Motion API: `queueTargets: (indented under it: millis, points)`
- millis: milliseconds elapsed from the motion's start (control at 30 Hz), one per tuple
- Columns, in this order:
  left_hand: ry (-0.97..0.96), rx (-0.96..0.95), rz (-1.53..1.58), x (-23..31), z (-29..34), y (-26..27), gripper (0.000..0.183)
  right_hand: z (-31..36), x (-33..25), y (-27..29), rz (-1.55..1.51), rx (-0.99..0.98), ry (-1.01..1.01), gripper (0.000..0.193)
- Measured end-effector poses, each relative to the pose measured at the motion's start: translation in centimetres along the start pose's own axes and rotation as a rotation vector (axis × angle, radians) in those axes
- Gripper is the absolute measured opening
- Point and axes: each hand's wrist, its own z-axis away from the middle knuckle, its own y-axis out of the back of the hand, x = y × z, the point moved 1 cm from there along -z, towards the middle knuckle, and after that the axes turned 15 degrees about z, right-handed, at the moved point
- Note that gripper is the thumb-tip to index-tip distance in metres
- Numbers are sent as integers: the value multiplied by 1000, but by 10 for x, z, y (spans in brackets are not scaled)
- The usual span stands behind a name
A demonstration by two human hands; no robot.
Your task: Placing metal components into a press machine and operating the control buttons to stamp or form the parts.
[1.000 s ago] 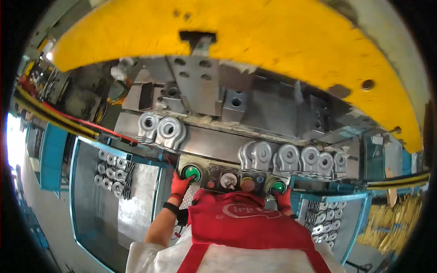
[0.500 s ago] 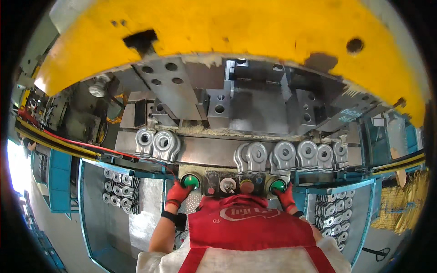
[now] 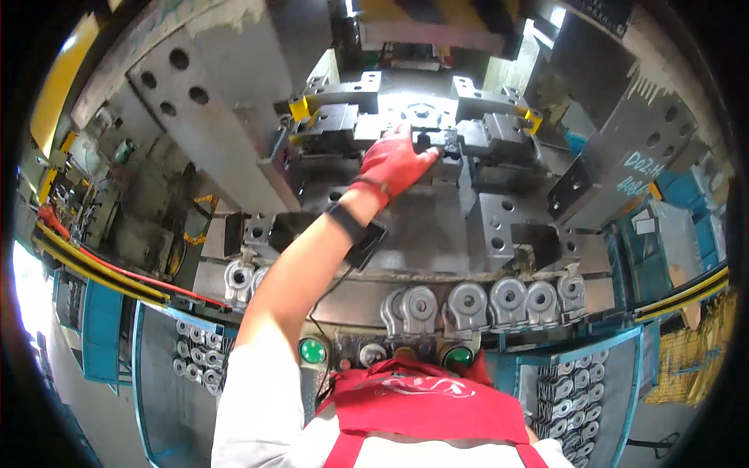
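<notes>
My left hand (image 3: 390, 165), in a red glove, reaches far forward into the press. Its thumb is spread from the fingers, and I see nothing held. Just beyond the fingertips, a ring-shaped metal part (image 3: 422, 114) lies in the brightly lit die (image 3: 491, 139). My right hand (image 3: 479, 368), also red-gloved, is down beside the right green button (image 3: 458, 356); the apron hides most of it, and its fingers do not show. The left green button (image 3: 313, 350) has no hand on it.
Several ringed metal parts (image 3: 469, 304) stand along the press's front ledge (image 3: 351, 303). Blue bins with stacked parts flank me, the left bin (image 3: 140, 374) and the right bin (image 3: 633, 366). Thick steel uprights rise at left (image 3: 226, 117) and right (image 3: 624, 148) of the die.
My left hand has left its green button and stretched forward into the press. The yellow press front no longer fills the top, and the die now shows. My right hand stays near its button.
</notes>
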Motion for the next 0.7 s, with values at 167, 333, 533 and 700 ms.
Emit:
queueTargets:
  millis: [167,333,533,700]
  points:
    - [193,-36,-118,-65,-125,-83,64,-13,44,-26,211,7,-62,107]
    - [459,-145,-222,-82,-166,-121,61,-26,53,-37,110,52,8,110]
    - [376,-236,-169,-45,-156,-88,51,19,-29,37,543,-301,-125,86]
    - [332,-1,-104,8,-97,-38,89,29,-123,86,289,-107,280,54]
